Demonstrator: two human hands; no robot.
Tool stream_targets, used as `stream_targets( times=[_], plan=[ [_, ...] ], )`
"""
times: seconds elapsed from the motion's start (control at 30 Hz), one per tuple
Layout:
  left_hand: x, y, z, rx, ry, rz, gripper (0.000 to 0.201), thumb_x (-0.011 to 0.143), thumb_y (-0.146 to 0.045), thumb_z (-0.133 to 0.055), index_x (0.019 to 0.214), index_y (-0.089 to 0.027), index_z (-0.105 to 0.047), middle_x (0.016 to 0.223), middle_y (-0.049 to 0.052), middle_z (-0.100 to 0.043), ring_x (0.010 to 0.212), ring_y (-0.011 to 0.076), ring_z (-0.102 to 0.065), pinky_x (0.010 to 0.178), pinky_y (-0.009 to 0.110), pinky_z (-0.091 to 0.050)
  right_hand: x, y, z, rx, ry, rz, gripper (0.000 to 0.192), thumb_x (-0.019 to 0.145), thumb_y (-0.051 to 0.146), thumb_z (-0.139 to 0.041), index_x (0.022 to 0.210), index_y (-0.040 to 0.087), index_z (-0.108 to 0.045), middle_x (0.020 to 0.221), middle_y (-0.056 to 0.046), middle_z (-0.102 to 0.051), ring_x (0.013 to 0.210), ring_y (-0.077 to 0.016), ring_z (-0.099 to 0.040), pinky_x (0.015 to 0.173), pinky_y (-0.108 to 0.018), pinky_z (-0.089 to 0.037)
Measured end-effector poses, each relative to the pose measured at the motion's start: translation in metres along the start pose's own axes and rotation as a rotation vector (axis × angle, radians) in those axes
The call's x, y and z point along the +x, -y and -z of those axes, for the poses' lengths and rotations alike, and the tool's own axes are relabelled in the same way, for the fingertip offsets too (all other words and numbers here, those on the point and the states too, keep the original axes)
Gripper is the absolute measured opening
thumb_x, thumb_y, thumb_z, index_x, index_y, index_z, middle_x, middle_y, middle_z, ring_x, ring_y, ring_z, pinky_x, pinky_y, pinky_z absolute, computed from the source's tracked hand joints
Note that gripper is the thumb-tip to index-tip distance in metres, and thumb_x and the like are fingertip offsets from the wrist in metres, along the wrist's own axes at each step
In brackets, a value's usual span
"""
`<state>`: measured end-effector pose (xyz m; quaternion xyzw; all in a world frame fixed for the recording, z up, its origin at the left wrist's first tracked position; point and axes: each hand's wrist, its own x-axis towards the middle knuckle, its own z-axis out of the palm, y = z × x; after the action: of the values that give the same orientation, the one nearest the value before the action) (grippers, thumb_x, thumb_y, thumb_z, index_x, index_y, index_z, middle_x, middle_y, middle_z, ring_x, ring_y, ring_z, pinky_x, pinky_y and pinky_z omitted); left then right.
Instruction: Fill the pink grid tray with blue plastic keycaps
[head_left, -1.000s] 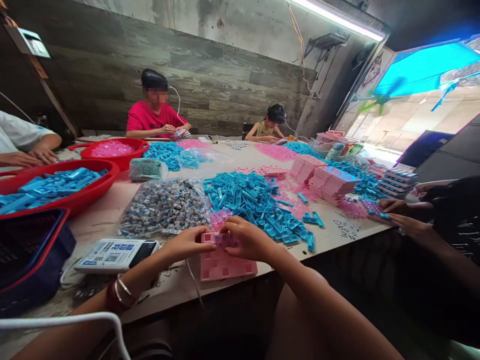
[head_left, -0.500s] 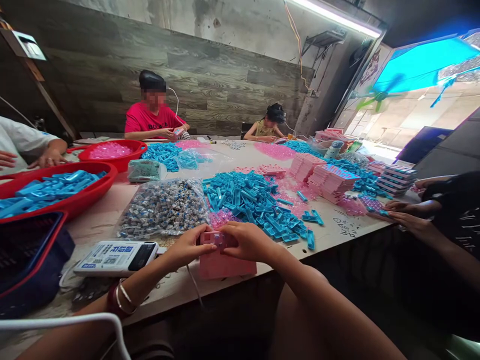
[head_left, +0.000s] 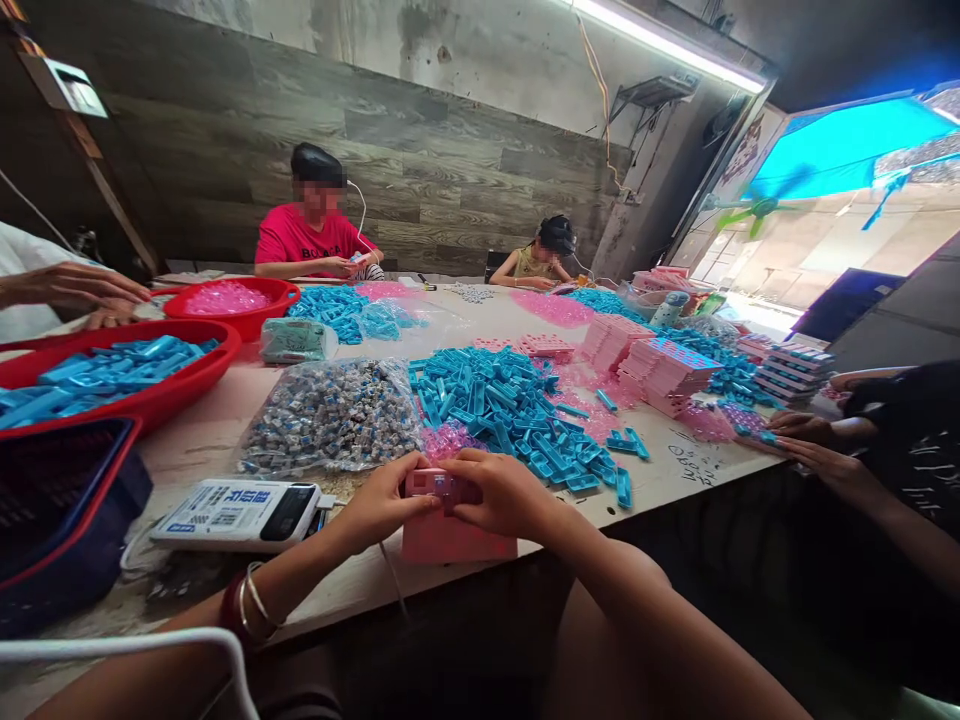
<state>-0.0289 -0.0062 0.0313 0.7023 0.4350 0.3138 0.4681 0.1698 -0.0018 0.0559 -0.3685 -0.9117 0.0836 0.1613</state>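
Observation:
Between my two hands is a small pink plastic case [head_left: 424, 483], held level above the table's front edge. My left hand [head_left: 386, 500] grips its left end, thumb along the near side. On the right end my right hand [head_left: 499, 492] is closed, its thumb near a small clear part at the middle of the near side. Below the case stands a stack of pink plastic pieces [head_left: 459, 541]. Just behind my hands lie a pile of blue plastic trays [head_left: 495, 400], some clear pink pieces [head_left: 448, 438] and a clear bag of small metal-and-white components [head_left: 330, 415].
A white power bank [head_left: 234, 515] and a dark basket [head_left: 71, 520] are at left, with red basins [head_left: 225, 350] behind. Stacked pink panels [head_left: 664, 370] stand at right. Co-workers sit across the table and on both sides; one's hands [head_left: 817, 440] work at right.
My hands have tilted the pink case, so its top face shows less now. The view has shifted slightly. A co-worker's hand at the far left has moved toward the red basins.

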Motion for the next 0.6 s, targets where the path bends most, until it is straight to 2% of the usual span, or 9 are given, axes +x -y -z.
stream_targets(
  times=[0.13,0.3,0.37,0.43,0.47,0.6],
  plan=[
    [0.0,-0.003,0.001,0.06,0.006,-0.007,0.036,0.069,-0.046,-0.063,0.085,-0.016,-0.053,0.073,-0.001,-0.055,0.07,0.0157,-0.05,0.06,0.024,-0.037,-0.002,0.001,-0.001,0.003,-0.009,-0.01,0.049,0.072,0.021,-0.067,0.119,0.023,-0.057,0.104,-0.005,-0.062,0.089,-0.0206,-0.06,0.073,-0.027,-0.046],
    [0.007,-0.003,0.015,0.113,0.127,-0.018,0.038,0.07,-0.049,-0.063,0.084,-0.015,-0.055,0.07,-0.003,-0.053,0.065,0.013,-0.047,0.057,0.023,-0.036,-0.003,-0.01,0.002,0.101,0.04,0.029,0.043,0.072,0.026,-0.07,0.113,0.019,-0.061,0.102,-0.007,-0.063,0.091,-0.0207,-0.059,0.077,-0.028,-0.045],
    [0.011,-0.003,0.026,0.116,0.08,-0.043,0.035,0.076,-0.05,-0.055,0.082,-0.015,-0.055,0.07,-0.002,-0.053,0.065,0.0132,-0.048,0.059,0.023,-0.037,-0.005,-0.017,0.004,0.148,0.103,0.039,0.041,0.071,0.029,-0.071,0.11,0.018,-0.063,0.1,-0.007,-0.062,0.087,-0.0191,-0.058,0.075,-0.028,-0.045],
    [0.013,-0.002,0.037,0.204,-0.005,-0.057,0.033,0.079,-0.048,-0.05,0.075,-0.016,-0.054,0.065,-0.002,-0.05,0.062,0.0126,-0.046,0.057,0.023,-0.035,-0.006,-0.024,0.005,0.175,0.156,0.036,0.036,0.072,0.032,-0.072,0.104,0.016,-0.066,0.097,-0.007,-0.06,0.084,-0.0177,-0.058,0.074,-0.027,-0.046],
    [0.013,-0.001,0.042,0.271,-0.008,-0.055,0.031,0.078,-0.046,-0.051,0.072,-0.016,-0.053,0.063,-0.002,-0.049,0.06,0.0123,-0.045,0.056,0.023,-0.034,-0.007,-0.026,0.005,0.182,0.17,0.037,0.035,0.072,0.033,-0.072,0.103,0.015,-0.067,0.097,-0.007,-0.059,0.083,-0.0174,-0.058,0.074,-0.027,-0.046],
    [0.009,0.002,0.046,0.503,0.193,-0.053,0.018,0.068,-0.032,-0.062,0.075,-0.016,-0.057,0.07,-0.001,-0.056,0.064,0.0137,-0.05,0.056,0.022,-0.034,-0.005,-0.031,-0.002,0.189,0.221,0.069,0.042,0.072,0.032,-0.074,0.11,0.017,-0.065,0.098,-0.007,-0.06,0.086,-0.018,-0.058,0.075,-0.028,-0.046]
  ],
)
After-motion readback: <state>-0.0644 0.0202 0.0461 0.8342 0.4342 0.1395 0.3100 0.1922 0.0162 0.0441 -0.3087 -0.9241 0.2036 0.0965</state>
